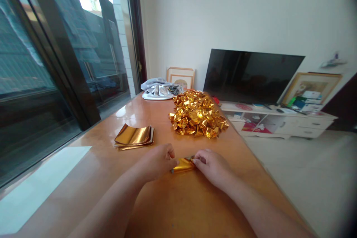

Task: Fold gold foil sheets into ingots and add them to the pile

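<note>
Crosswise, the foil (183, 165) lies on the table (178, 208), long axis left to right, directly between the right hand (212, 167), pinching its right end, and the left hand (159, 161), curled against its left end, whether gripping I cannot tell.

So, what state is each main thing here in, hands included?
Gold foil sheet: partly folded
Left hand: fingers curled, at the sheet's left end
Right hand: pinching the sheet's right end
Gold foil stack: unfolded, edges curling
Gold foil pieces: folded, heaped
Television: screen dark
Cabinet drawers: shut
</note>
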Demonstrator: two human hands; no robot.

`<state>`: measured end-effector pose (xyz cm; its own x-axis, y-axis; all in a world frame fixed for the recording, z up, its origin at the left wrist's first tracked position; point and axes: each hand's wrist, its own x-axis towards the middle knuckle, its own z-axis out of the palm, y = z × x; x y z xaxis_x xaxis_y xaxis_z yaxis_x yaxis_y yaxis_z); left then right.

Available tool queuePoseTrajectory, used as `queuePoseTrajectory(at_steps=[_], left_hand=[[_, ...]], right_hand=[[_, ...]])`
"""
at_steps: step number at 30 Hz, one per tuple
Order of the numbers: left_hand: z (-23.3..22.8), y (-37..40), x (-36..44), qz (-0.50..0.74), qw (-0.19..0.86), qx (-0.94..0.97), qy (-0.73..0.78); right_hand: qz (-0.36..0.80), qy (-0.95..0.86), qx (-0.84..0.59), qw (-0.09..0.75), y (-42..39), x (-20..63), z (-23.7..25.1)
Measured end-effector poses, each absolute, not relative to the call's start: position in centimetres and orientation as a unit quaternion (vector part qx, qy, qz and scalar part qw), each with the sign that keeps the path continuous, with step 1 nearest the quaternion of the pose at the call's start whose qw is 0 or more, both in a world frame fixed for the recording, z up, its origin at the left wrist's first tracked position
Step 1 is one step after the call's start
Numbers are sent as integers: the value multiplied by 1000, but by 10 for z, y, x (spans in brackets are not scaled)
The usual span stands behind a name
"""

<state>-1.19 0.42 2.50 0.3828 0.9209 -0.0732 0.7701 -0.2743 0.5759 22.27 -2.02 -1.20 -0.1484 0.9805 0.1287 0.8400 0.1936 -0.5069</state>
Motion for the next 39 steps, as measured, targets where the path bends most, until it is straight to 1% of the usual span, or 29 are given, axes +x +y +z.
queuePoseTrajectory(at_steps=[5, 12, 21, 30, 39], left_hand=[[18, 7, -13, 107, 249, 790, 551], [28, 3, -9, 84, 192, 802, 559], [29, 4, -3, 111, 162, 803, 563], [43, -4, -2, 56, 155, 807, 567], [38, -2, 0, 37, 120, 812, 569]], right_hand=[[164, -737, -617, 221, -20, 223, -12], [160, -730, -626, 222, -20, 222, -12], [159, -726, -631, 224, -19, 220, -14], [154, -721, -637, 227, -19, 220, -16], [154, -717, -637, 240, -20, 220, -11]])
